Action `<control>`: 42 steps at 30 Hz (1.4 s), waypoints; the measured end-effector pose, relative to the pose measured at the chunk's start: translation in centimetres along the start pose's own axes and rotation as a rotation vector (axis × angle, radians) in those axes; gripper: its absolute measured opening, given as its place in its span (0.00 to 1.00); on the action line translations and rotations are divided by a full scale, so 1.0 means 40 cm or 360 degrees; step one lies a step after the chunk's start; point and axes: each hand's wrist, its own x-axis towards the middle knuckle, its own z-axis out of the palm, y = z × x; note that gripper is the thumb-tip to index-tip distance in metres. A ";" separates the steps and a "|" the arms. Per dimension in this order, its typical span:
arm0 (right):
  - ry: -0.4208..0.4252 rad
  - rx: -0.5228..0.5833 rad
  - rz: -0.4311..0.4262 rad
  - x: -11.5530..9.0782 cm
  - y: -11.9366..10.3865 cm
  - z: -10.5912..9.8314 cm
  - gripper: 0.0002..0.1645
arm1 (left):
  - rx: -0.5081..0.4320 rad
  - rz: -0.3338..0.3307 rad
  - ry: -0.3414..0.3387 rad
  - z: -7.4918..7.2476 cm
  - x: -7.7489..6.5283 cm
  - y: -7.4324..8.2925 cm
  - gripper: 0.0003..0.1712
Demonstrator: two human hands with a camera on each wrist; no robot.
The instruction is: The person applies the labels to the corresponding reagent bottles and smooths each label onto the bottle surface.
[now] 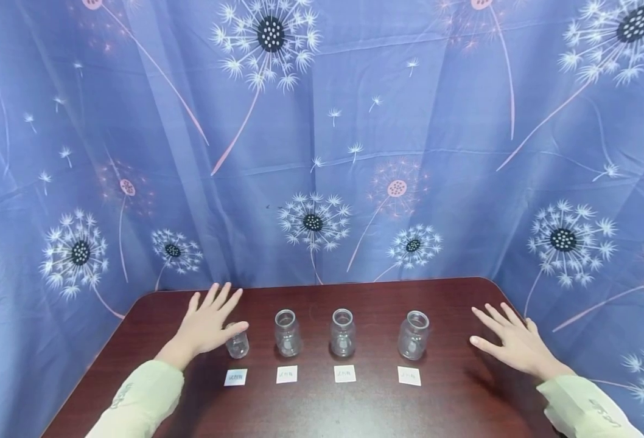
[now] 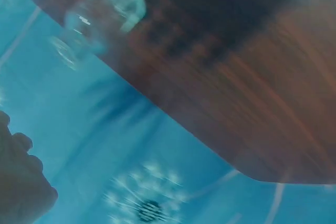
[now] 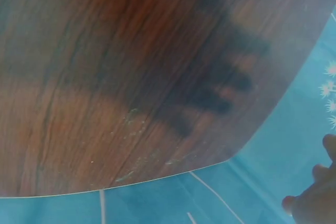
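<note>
Several clear glass jars without lids stand upright in a row on the dark wooden table. My left hand (image 1: 208,322) is spread above the table, its thumb overlapping the top of the leftmost jar (image 1: 238,347) in the head view. Beside it stand a second jar (image 1: 287,334), a third jar (image 1: 343,333) and, farther right, another jar (image 1: 413,336). Off to the right of the row, my right hand (image 1: 511,342) hovers with fingers spread and nothing in it. In the left wrist view one glass jar (image 2: 107,11) shows near the table's edge.
A small white card with handwriting lies in front of each jar, such as the leftmost card (image 1: 235,377) and the rightmost card (image 1: 409,376). The reddish-brown table (image 1: 322,407) has rounded far corners. A blue dandelion-print curtain (image 1: 344,243) hangs behind and around it.
</note>
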 end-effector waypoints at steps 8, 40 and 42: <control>0.0071 0.0094 -0.0086 0.006 -0.020 -0.001 0.36 | -0.0024 0.0259 0.0014 0.004 0.046 0.127 0.41; -0.0260 0.1180 -0.0137 0.011 -0.152 0.042 0.26 | -0.0502 0.0843 0.0008 0.165 0.099 0.537 0.31; -0.0281 0.1194 -0.0167 0.011 -0.158 0.051 0.26 | -0.0571 0.0783 -0.0115 0.175 0.106 0.555 0.33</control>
